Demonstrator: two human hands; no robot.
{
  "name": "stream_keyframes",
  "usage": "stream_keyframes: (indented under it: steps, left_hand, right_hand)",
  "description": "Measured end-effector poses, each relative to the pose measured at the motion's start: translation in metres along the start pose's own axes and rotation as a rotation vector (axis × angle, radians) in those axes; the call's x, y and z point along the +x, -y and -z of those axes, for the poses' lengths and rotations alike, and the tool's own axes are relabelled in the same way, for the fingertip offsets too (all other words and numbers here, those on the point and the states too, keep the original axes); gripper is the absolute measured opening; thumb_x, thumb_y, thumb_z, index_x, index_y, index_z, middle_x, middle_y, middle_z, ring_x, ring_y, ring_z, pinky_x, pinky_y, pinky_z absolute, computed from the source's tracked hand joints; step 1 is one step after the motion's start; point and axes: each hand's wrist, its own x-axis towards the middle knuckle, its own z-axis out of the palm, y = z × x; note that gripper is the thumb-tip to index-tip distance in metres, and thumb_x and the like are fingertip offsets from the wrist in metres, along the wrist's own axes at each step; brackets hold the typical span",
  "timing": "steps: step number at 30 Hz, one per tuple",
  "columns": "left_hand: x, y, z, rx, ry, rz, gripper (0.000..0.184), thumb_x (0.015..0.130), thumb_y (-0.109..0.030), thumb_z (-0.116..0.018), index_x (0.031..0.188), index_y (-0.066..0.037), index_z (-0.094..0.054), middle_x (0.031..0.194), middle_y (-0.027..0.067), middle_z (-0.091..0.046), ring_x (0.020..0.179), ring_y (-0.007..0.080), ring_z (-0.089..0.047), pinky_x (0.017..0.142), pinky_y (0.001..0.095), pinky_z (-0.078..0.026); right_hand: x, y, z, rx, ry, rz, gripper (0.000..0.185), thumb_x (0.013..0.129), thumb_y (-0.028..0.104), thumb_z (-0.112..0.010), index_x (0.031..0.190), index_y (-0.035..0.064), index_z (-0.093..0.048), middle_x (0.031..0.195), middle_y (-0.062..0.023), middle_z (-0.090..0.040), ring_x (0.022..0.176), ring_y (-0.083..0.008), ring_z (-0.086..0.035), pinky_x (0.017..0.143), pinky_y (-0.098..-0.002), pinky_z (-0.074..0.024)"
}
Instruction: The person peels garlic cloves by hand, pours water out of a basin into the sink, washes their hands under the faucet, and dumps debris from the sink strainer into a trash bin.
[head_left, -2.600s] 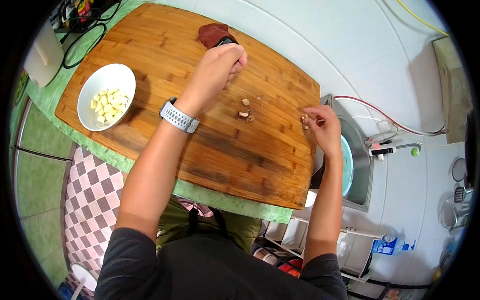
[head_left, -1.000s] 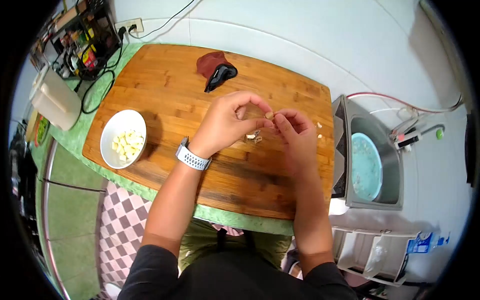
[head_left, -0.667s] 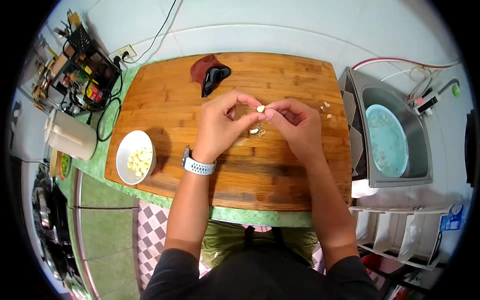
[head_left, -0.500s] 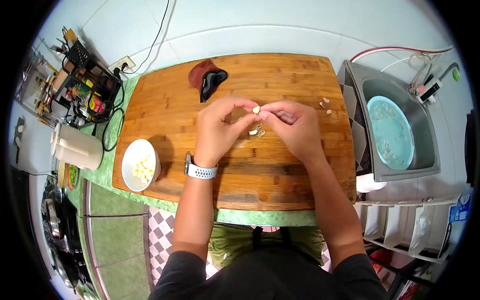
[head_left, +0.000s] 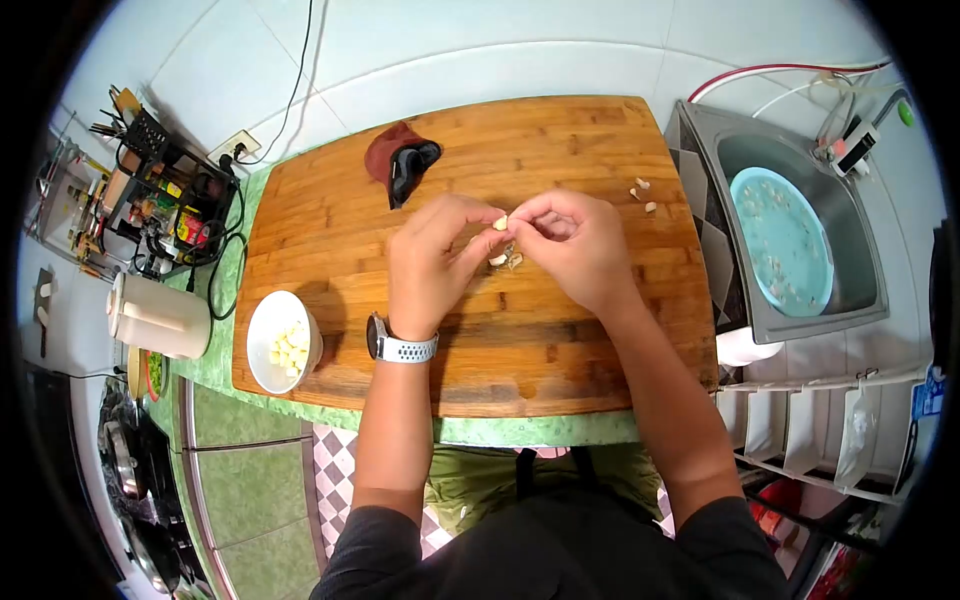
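A pale garlic clove (head_left: 501, 223) is pinched between the thumb and forefinger of my left hand (head_left: 432, 250), above the middle of the wooden board. My right hand (head_left: 578, 245) is closed too, its thumb and fingertip meeting at the clove's right edge. Whether a strip of skin lies between them is too small to tell. Just below the fingertips, garlic peelings (head_left: 514, 260) and a small pale piece (head_left: 497, 260) rest on the board. To the left, a white bowl (head_left: 258, 372) contains several peeled cloves (head_left: 289, 350).
The large wooden board (head_left: 560, 370) spans the green counter. A dark red and black cloth item (head_left: 392, 160) lies toward its back, and small garlic scraps (head_left: 640, 188) at its right. Beyond are a sink (head_left: 745, 150) with a light-blue basin (head_left: 780, 235), a pitcher (head_left: 160, 315) and a rack (head_left: 165, 190).
The view has shifted slightly. My left hand keeps the clove, while my right fingertips have moved a little over its right edge. The bowl and scraps stay in place on the board.
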Motion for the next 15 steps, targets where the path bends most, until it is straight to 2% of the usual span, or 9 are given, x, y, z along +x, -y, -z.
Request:
stream_keyframes:
  steps: [3,5,6,8,9,11,15]
  left_hand:
    - [-0.001,0.000,0.000,0.003,0.003,-0.004,0.018,0.075,-0.008,-0.082,0.088,-0.006,-0.071,0.083,0.0066,-0.069,0.075,0.0237,-0.067,0.060,0.0312,-0.051]
    - [-0.001,0.001,-0.001,-0.072,0.003,0.062,0.019,0.075,-0.008,-0.084,0.089,-0.006,-0.071,0.080,0.0031,-0.068,0.065,0.0158,-0.060,0.054,0.0273,-0.044]
    - [-0.001,0.001,-0.001,-0.072,0.004,0.061,0.019,0.075,-0.008,-0.084,0.089,-0.006,-0.071,0.080,0.0031,-0.068,0.065,0.0158,-0.060,0.054,0.0273,-0.044]
    - [-0.001,0.002,0.000,-0.219,0.039,0.234,0.019,0.075,-0.006,-0.085,0.089,-0.006,-0.072,0.075,-0.0034,-0.065,0.057,0.0053,-0.044,0.050,0.0221,-0.032]
    - [-0.002,0.004,0.000,-0.220,0.040,0.233,0.019,0.075,-0.006,-0.085,0.089,-0.006,-0.072,0.075,-0.0034,-0.065,0.057,0.0053,-0.044,0.050,0.0221,-0.032]
    - [-0.004,0.009,-0.002,-0.411,0.037,0.326,0.019,0.076,-0.004,-0.085,0.091,-0.006,-0.074,0.074,-0.0086,-0.062,0.057,-0.0002,-0.032,0.049,0.0192,-0.024]
    - [-0.003,0.011,0.001,-0.484,0.051,0.361,0.019,0.076,-0.003,-0.085,0.092,-0.005,-0.075,0.075,-0.0101,-0.062,0.056,-0.0012,-0.030,0.049,0.0185,-0.022]
  right_hand:
    - [0.001,0.001,0.001,-0.072,-0.005,0.032,0.007,0.085,0.006,-0.070,0.088,-0.0002,-0.072,0.078,-0.0054,-0.073,0.070,-0.0075,-0.068,0.065,-0.0223,-0.0533]
    - [0.002,-0.006,0.000,0.035,-0.003,0.042,0.006,0.085,0.004,-0.069,0.088,-0.0008,-0.071,0.079,-0.0058,-0.073,0.070,-0.0072,-0.067,0.064,-0.0212,-0.0526]
    - [0.002,-0.005,0.000,0.036,-0.003,0.042,0.006,0.085,0.004,-0.069,0.088,-0.0008,-0.071,0.079,-0.0058,-0.073,0.070,-0.0072,-0.067,0.064,-0.0212,-0.0526]
    - [0.002,-0.003,0.001,0.108,0.011,0.001,0.006,0.086,0.002,-0.069,0.090,-0.0021,-0.071,0.081,-0.0054,-0.073,0.072,-0.0065,-0.067,0.064,-0.0203,-0.0523]
    - [0.003,-0.001,0.002,0.108,0.010,0.002,0.006,0.086,0.002,-0.069,0.090,-0.0021,-0.071,0.081,-0.0054,-0.073,0.072,-0.0065,-0.067,0.064,-0.0203,-0.0523]
    - [0.002,0.002,0.004,0.089,0.013,-0.020,0.006,0.088,0.002,-0.069,0.092,-0.0025,-0.070,0.082,-0.0041,-0.072,0.075,-0.0061,-0.067,0.065,-0.0202,-0.0526]
    - [0.002,0.007,0.001,0.143,0.007,0.008,0.006,0.089,0.002,-0.069,0.092,-0.0026,-0.070,0.083,-0.0035,-0.072,0.076,-0.0061,-0.066,0.067,-0.0206,-0.0530]
